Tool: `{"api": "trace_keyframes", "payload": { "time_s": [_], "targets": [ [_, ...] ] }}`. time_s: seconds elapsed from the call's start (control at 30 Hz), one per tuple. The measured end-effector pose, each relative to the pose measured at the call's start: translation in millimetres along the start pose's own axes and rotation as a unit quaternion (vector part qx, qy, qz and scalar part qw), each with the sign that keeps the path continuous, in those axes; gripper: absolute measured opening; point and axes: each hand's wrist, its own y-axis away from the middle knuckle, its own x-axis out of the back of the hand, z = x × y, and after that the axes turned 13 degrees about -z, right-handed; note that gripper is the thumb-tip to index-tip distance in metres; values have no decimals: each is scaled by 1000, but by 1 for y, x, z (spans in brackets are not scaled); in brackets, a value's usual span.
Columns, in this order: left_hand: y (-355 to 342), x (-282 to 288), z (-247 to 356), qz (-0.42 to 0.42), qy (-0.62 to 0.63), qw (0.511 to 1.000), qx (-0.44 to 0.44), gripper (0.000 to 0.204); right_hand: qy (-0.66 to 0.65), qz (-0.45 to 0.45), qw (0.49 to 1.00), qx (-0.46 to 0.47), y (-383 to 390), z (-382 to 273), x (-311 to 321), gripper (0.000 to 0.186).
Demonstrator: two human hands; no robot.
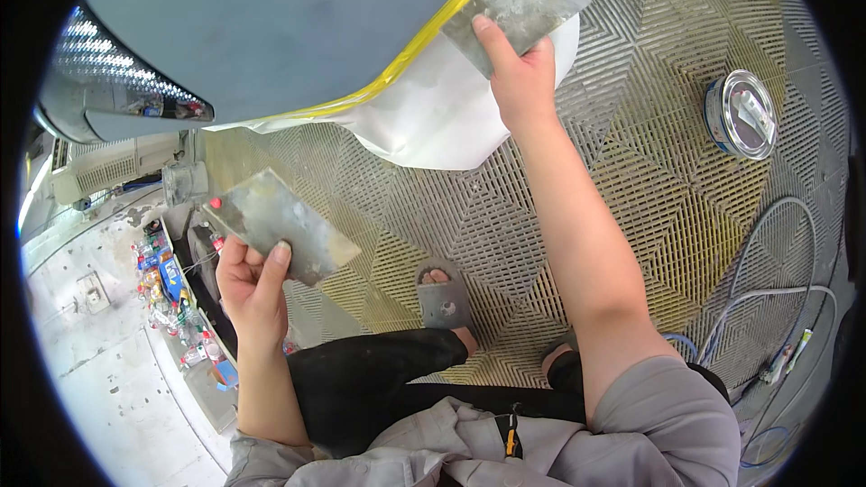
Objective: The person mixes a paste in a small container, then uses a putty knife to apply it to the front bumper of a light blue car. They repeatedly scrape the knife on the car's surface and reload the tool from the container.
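Observation:
My left hand grips a flat grey metal scraper plate, smeared with filler, held out in front of me at the lower left. My right hand is raised higher and grips a second metal scraper plate coated with pale putty. That plate lies against the white masking paper and yellow tape line at the edge of a grey-blue car body panel.
An open round tin stands on the grated floor at the right. Hoses and cables loop at the lower right. A car headlight is at the left, with bottles and clutter below it. My sandalled foot rests on the grate.

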Motion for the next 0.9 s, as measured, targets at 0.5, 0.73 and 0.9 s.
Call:
{"api": "trace_keyframes", "payload": {
  "time_s": [0.5, 0.73, 0.9],
  "targets": [
    [-113, -68, 19, -96, 107, 970, -195, 28, 146, -95, 985, 16, 61, -141, -41, 28],
    [-107, -83, 18, -164, 197, 950, -178, 22, 256, -132, 949, -129, 89, -139, -47, 20],
    [-98, -66, 4, -232, 13, 956, -180, 28, 126, -93, 987, -29, 81, -129, -57, 24]
  ]
}}
